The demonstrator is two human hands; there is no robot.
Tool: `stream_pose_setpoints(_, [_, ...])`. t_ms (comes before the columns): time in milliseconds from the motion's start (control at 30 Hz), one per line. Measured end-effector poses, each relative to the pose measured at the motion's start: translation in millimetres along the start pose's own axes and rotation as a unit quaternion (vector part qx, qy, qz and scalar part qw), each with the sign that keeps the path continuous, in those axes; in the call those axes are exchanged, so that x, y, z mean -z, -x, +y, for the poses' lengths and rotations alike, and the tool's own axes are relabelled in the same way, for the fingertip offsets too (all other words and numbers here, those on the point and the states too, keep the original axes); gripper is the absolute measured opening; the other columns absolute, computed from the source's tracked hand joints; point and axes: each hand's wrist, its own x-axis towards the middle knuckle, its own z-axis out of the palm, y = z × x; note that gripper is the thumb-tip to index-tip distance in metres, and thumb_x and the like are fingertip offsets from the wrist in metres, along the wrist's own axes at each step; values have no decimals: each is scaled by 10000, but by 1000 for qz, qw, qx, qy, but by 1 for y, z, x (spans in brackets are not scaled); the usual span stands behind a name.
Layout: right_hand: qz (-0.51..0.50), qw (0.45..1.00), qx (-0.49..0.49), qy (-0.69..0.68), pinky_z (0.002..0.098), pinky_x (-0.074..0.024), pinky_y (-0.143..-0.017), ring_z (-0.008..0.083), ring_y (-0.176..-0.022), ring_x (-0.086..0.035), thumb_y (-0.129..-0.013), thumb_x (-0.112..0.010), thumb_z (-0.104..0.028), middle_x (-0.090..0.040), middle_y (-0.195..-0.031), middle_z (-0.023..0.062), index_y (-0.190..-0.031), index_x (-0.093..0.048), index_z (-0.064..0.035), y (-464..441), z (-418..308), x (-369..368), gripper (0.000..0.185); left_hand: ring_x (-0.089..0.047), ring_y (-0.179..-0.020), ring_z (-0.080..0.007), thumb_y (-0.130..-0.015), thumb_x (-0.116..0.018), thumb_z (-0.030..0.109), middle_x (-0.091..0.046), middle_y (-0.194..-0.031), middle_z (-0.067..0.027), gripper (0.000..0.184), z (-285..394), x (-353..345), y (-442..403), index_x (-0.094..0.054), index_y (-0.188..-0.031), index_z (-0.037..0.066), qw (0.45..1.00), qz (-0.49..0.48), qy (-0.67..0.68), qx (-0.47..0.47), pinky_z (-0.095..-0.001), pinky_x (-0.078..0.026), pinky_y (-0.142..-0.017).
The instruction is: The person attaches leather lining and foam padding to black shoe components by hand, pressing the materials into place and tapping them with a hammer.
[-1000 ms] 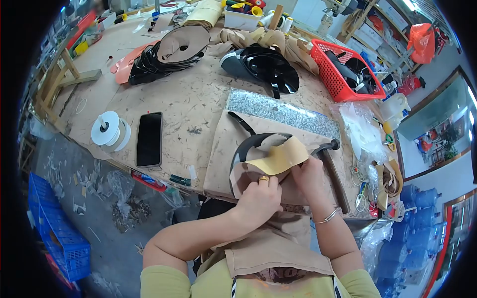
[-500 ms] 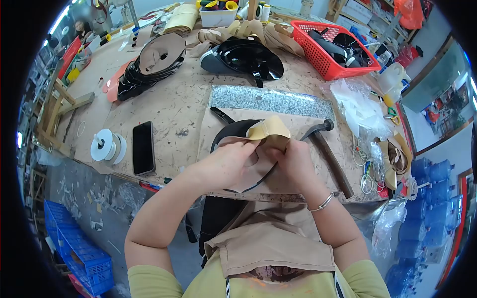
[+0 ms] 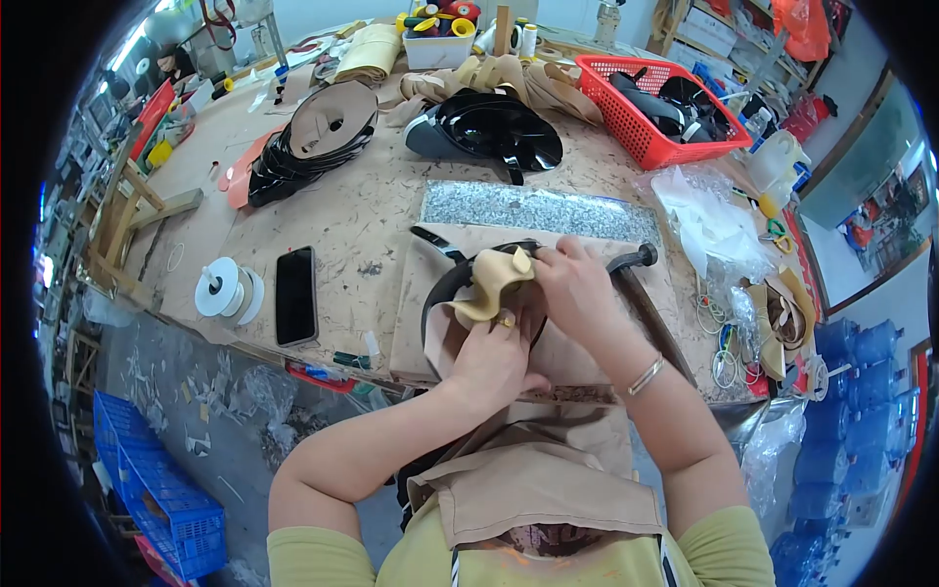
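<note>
A curved black-edged piece [image 3: 445, 328] with a beige inner side rests on the board at the table's front edge. A yellowish strip [image 3: 499, 284] curls over its top. My left hand [image 3: 489, 362], with a ring, is closed at the lower end of the strip, its fingertips partly inside the piece. With its fingers pinched, my right hand [image 3: 577, 289] holds the upper right edge of the piece beside the strip. A hammer [image 3: 650, 318] lies just right of my right hand, partly covered by it. Behind the piece is a speckled stone slab [image 3: 538, 210].
A phone [image 3: 296, 295] and a white spool [image 3: 227, 292] lie at the left. Stacked black pieces [image 3: 293, 161], a glossy black piece [image 3: 489, 132] and a red basket [image 3: 650, 147] stand farther back. Plastic wrap [image 3: 699, 220] and scissors [image 3: 778, 235] are at the right. Another person [image 3: 176, 64] is far left.
My right hand has moved up along the piece's edge, and my left hand has shifted down and right. The strip now curls differently, its end pointing up. The camera view has shifted slightly.
</note>
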Motion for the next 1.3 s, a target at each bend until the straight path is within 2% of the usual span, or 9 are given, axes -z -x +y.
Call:
stream_pose_setpoints(67, [-40,999,8,21,425,-508,-725,312,-812,-582,-796,-642,-183,-675,-799,131,-807,-652,11,-6,11,-5,195,-536,-1093,-246,-806,-585,538,-608,-1131,-156,746,-8,-4,-1,-491,-1243,-59,995,96,5,-24,-380,-422,-884])
stream_pose_setpoints(133, [-109,980,-157,-59,431,-511,-731,325,-817,-593,-766,-656,-176,-674,-786,134,-760,-665,10,-11,16,-7,187,-583,-993,-214,-847,-587,375,-640,-953,-107,476,-14,8,-1,-585,-1107,-24,986,161,-24,-33,-355,-433,-830])
stream_pose_setpoints(300, [-66,965,-225,-115,445,-504,-724,380,-781,-619,-758,-665,-119,-657,-807,186,-800,-694,-31,1,18,-24,102,-632,-912,-209,-808,-626,170,-626,-1018,-72,269,-21,45,-13,-675,-1052,68,978,-117,-136,-105,-370,-450,-728])
stream_pose_setpoints(533, [15,966,-219,-138,429,-499,-676,365,-747,-625,-728,-670,-57,-639,-784,188,-773,-647,-6,7,7,-31,72,-622,-904,-225,-795,-605,132,-599,-1005,-111,246,-12,55,-14,-691,-1003,34,972,-145,-141,-121,-343,-456,-776])
stream_pose_setpoints(733, [14,976,-202,-84,436,-494,-715,343,-778,-607,-748,-650,-99,-635,-806,154,-723,-647,-28,9,4,-36,75,-534,-1113,-303,-866,-560,248,-534,-1232,-213,404,2,33,-8,-618,-1163,-20,973,-105,-189,-81,-400,-398,-923])
stream_pose_setpoints(800, [30,979,-188,-75,435,-496,-712,341,-772,-608,-753,-648,-111,-636,-802,157,-725,-645,-23,8,2,-32,92,-427,-1227,-364,-898,-522,387,-452,-1339,-250,579,13,9,-19,-500,-1298,-31,998,52,-36,3,-446,-325,-1010])
stream_pose_setpoints(1100, [-113,960,-209,-151,423,-503,-727,359,-831,-624,-751,-682,-91,-657,-859,180,-864,-658,-17,-1,7,-6,136,-386,-1271,-335,-766,-643,531,-468,-1330,-204,821,20,5,-45,-439,-1308,-51,991,-5,118,62,-464,-289,-1043])
stream_pose_setpoints(1267, [161,976,-61,-130,407,-502,-825,338,-955,-604,-746,-694,-68,-659,-938,137,-936,-658,-30,47,-25,11,197,-502,-1164,-237,-720,-730,325,-588,-1168,-31,471,-49,-3,35,-627,-1128,112,940,315,102,-76,-414,-350,-982])
stream_pose_setpoints(1300, [195,973,-51,-111,405,-495,-865,332,-1008,-590,-746,-695,-59,-656,-972,120,-945,-659,-33,50,-31,10,204,-513,-1140,-261,-698,-748,303,-601,-1155,-51,465,-66,7,50,-642,-1099,93,949,289,116,-43,-414,-376,-961])
